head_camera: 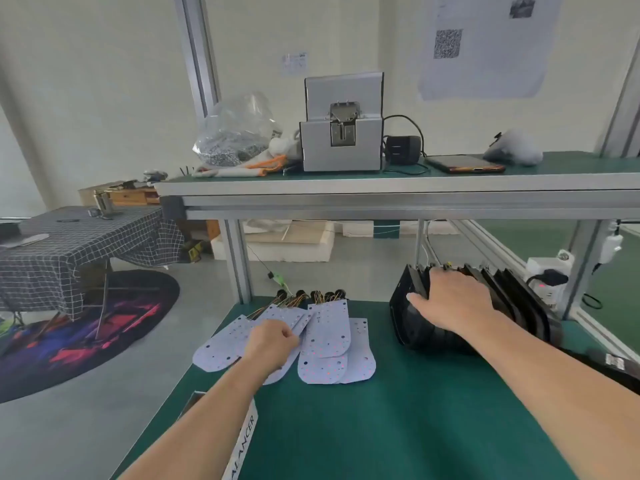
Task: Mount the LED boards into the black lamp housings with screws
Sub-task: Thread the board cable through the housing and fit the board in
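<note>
Under pale walls, a checked-cloth table (69, 244) and a bright rug (86, 334) stand left of the green bench mat (398, 427), whose upper shelf (381, 183) carries a bag of screws (235, 133), a grey feeder box (343, 133) and a phone (464, 163). A white box (242, 441) at the near edge reads "ALANCER". The left hand (272, 344), fingers curled, pinches one of the LED boards (329, 334) fanned lengthwise on the mat, rounded ends nearest, wires away. The right hand (453, 303) lies spread on the black lamp housings (412, 334), which stand on edge in a row; its fingertips are hidden and its grip is unclear.
</note>
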`<state>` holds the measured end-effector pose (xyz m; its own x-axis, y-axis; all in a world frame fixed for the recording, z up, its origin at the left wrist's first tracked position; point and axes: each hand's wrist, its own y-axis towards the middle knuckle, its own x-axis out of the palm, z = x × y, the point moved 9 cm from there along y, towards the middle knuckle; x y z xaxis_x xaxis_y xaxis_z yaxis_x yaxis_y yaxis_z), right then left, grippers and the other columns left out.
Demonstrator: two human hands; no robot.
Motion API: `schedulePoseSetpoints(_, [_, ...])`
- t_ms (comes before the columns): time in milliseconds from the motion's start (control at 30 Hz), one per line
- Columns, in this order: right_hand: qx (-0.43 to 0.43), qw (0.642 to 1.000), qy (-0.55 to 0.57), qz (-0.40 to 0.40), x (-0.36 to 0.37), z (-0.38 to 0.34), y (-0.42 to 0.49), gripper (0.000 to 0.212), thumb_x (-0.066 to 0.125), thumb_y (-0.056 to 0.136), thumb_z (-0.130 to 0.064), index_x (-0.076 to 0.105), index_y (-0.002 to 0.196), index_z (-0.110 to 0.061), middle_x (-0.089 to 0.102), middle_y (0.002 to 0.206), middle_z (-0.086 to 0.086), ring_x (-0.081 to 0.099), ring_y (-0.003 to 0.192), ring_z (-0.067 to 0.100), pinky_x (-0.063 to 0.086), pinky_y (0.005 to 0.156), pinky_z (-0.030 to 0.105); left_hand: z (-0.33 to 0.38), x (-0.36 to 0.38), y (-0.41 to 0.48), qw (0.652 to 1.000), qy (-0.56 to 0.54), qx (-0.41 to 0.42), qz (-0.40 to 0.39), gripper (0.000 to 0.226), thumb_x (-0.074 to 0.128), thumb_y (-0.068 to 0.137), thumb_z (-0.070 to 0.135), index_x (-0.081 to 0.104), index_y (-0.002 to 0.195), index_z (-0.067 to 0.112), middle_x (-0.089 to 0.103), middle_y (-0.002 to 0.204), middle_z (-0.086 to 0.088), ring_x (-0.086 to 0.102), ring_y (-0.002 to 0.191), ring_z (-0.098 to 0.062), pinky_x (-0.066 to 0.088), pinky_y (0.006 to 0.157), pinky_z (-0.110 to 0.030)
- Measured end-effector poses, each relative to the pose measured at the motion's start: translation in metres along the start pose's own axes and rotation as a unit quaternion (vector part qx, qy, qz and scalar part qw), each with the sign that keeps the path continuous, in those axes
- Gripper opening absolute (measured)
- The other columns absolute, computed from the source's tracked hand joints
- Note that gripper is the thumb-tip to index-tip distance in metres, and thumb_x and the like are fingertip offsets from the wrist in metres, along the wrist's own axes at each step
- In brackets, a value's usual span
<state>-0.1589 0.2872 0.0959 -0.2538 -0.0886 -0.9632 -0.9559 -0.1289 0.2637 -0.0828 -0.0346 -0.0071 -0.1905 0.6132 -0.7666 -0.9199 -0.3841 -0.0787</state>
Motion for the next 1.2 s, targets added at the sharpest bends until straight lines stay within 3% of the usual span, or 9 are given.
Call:
schedulePoseSetpoints(67, [0.005, 0.998, -0.061, 0.007, 0.004, -0.004, 0.007, 0.052, 0.051, 0.092, -0.062, 0.053, 0.115, -0.016, 0.061, 0.094, 0.001, 0.064, 0.089, 0.023, 0.043, 0.063, 0.032, 0.005, 0.009, 0.006, 0.999, 0.025, -0.017, 0.01, 0.042, 0.059, 0.094, 0.027, 0.038, 0.059, 0.018, 0.038, 0.054, 0.002, 0.037, 0.047, -0.017, 0.03, 0.049, -0.022])
schedulePoseSetpoints(133, [0.004, 0.997, -0.075, 0.001, 0.014, -0.008, 0.01, 0.04, 0.055, 0.093, -0.054, 0.053, 0.107, -0.017, 0.053, 0.08, -0.004, 0.057, 0.072, 0.018, 0.039, 0.056, 0.03, 0.017, 0.028, 0.008, 0.998, 0.045, -0.035, -0.015, 0.043, 0.058, 0.093, 0.046, 0.046, 0.065, 0.016, 0.049, 0.058, 0.002, 0.049, 0.051, -0.015, 0.037, 0.05, -0.023])
schedulePoseSetpoints(200, [0.008, 0.998, -0.068, -0.007, 0.02, -0.009, 0.014, 0.021, 0.058, 0.092, -0.039, 0.051, 0.093, -0.019, 0.047, 0.071, -0.006, 0.047, 0.06, 0.013, 0.033, 0.05, 0.028, 0.025, 0.05, 0.012, 0.996, 0.062, -0.056, -0.032, 0.056, 0.055, 0.088, 0.066, 0.06, 0.094, 0.01, 0.065, 0.094, -0.005, 0.066, 0.087, -0.022, 0.052, 0.072, -0.031])
schedulePoseSetpoints(300, [-0.001, 0.996, -0.084, -0.013, 0.025, -0.01, 0.017, 0.012, 0.056, 0.087, -0.019, 0.044, 0.082, -0.018, 0.044, 0.067, -0.004, 0.045, 0.059, 0.016, 0.033, 0.051, 0.028, 0.03, 0.066, 0.013, 0.988, 0.125, -0.093, 0.013, 0.102, 0.049, 0.072, 0.087, 0.048, 0.139, 0.009, 0.049, 0.139, -0.009, 0.047, 0.13, -0.029, 0.044, 0.1, -0.041])
schedulePoseSetpoints(533, [0.015, 0.997, -0.057, -0.057, 0.037, -0.004, 0.016, 0.018, 0.055, 0.089, -0.005, 0.042, 0.08, -0.013, 0.046, 0.069, 0.0, 0.053, 0.069, 0.022, 0.038, 0.054, 0.029, 0.042, 0.087, 0.021, 0.973, 0.206, -0.101, 0.029, 0.113, 0.062, 0.068, 0.077, 0.028, 0.15, 0.007, 0.039, 0.147, -0.013, 0.036, 0.136, -0.033, 0.036, 0.104, -0.046])
schedulePoseSetpoints(800, [0.021, 0.997, 0.055, -0.051, 0.028, 0.018, -0.004, 0.027, 0.045, 0.097, -0.01, 0.032, 0.074, -0.015, 0.05, 0.071, 0.003, 0.044, 0.058, 0.016, 0.028, 0.046, 0.029, 0.032, 0.08, 0.017, 0.986, 0.065, -0.154, -0.001, 0.116, 0.073, 0.055, 0.069, 0.028, 0.147, 0.013, 0.035, 0.146, -0.018, 0.032, 0.138, -0.037, 0.029, 0.112, -0.046])
schedulePoseSetpoints(967, [-0.058, 0.993, 0.076, -0.062, 0.027, 0.027, -0.041, 0.027, 0.043, 0.102, -0.025, 0.033, 0.077, -0.02, 0.05, 0.071, -0.001, 0.045, 0.06, 0.015, 0.027, 0.05, 0.032, 0.03, 0.078, 0.003, 0.987, -0.082, -0.139, -0.015, 0.113, 0.076, 0.057, 0.064, 0.031, 0.148, 0.015, 0.032, 0.148, -0.019, 0.036, 0.135, -0.036, 0.038, 0.106, -0.044])
schedulePoseSetpoints(1100, [-0.126, 0.976, 0.114, -0.137, 0.038, 0.037, -0.082, 0.022, 0.048, 0.098, -0.029, 0.037, 0.08, -0.024, 0.048, 0.066, -0.004, 0.038, 0.059, 0.008, 0.032, 0.062, 0.035, 0.03, 0.082, -0.007, 0.927, -0.346, -0.107, -0.098, 0.07, 0.084, 0.071, 0.044, 0.063, 0.127, 0.007, 0.054, 0.139, -0.015, 0.05, 0.126, -0.031, 0.04, 0.111, -0.046])
schedulePoseSetpoints(1200, [-0.167, 0.961, 0.11, -0.192, 0.049, 0.041, -0.118, 0.02, 0.05, 0.094, -0.034, 0.037, 0.08, -0.03, 0.051, 0.067, -0.006, 0.041, 0.061, 0.004, 0.035, 0.066, 0.03, 0.018, 0.072, -0.018, 0.888, -0.425, -0.126, -0.123, 0.051, 0.083, 0.077, 0.033, 0.069, 0.121, 0.01, 0.056, 0.141, -0.011, 0.051, 0.128, -0.029, 0.039, 0.113, -0.045])
